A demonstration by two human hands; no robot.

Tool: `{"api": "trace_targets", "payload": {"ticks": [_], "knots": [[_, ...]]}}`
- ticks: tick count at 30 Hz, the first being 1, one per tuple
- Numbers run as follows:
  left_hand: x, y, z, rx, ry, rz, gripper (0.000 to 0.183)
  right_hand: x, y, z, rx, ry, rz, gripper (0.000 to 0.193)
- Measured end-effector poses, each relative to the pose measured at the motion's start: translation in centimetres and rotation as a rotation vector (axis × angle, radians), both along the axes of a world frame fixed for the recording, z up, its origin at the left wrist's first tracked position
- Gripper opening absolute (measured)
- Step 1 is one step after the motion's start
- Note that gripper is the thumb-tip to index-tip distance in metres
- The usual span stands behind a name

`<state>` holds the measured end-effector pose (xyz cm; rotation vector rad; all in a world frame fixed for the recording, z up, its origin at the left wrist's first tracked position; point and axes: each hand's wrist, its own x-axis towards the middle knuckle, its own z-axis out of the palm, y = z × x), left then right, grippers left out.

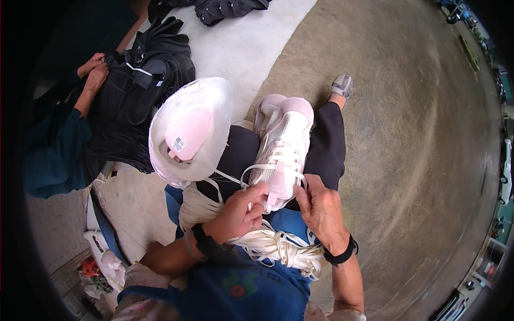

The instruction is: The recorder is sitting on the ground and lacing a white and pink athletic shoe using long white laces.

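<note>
A white and pink sneaker [284, 144] lies on my lap, toe pointing away, with a second sneaker [264, 111] partly hidden beside it on the left. White laces cross its front. My left hand [241, 213] is at the left of the pink tongue, thumb and fingers closed on a lace. On the other side, my right hand [320, 207] pinches the lace near the top eyelets. A bundle of loose white shoelaces [284, 249] lies across my blue apron [241, 289] just below. Left of the sneaker sits a white, bowl-like fabric piece [160, 144] holding a pink, labelled oval.
At the left, another person's hands [95, 72] handle black shoes [155, 69] in a pile. More black shoes [227, 9] lie on a white sheet [249, 43] at the top. Brown concrete floor [407, 160] stretches to the right. A white shoe [104, 254] is at lower left.
</note>
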<state>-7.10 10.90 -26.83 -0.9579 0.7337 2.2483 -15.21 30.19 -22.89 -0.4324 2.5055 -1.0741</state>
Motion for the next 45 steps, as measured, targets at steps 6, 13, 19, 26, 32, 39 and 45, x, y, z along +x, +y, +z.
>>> {"api": "trace_targets", "payload": {"ticks": [6, 13, 19, 26, 32, 39, 45], "knots": [[1.0, -2.8, 1.5, -0.597, 0.796, -0.266, 0.030, -0.3, 1.8, 0.2, -0.165, -0.056, -0.019, 0.012], [2.7, -12.7, 5.2, -0.577, 0.501, 0.206, 0.043, -0.2, 2.3, -0.7, -0.218, -0.106, -0.063, 0.010], [4.6, -17.3, 8.0, -0.485, 0.569, 0.707, 0.033, -0.1, 1.0, 0.4, -0.116, 0.211, -0.150, 0.010], [3.1, -17.7, 10.5, -0.400, 0.856, 0.638, 0.027, -1.3, -2.0, 0.4, 0.029, 0.414, 0.051, 0.016], [0.5, -10.6, 8.6, -0.641, 0.726, 0.216, 0.016, -1.2, -2.7, 0.4, 0.119, 0.432, 0.071, 0.017], [-3.9, -5.3, 7.6, -0.796, 0.568, -0.364, 0.007, -1.3, -3.2, 1.0, 0.170, 0.432, 0.056, 0.018], [-5.7, -4.7, 7.2, -0.971, 0.776, -0.453, 0.012, -1.9, -3.3, 0.5, 0.092, 0.385, 0.103, 0.012]]}}
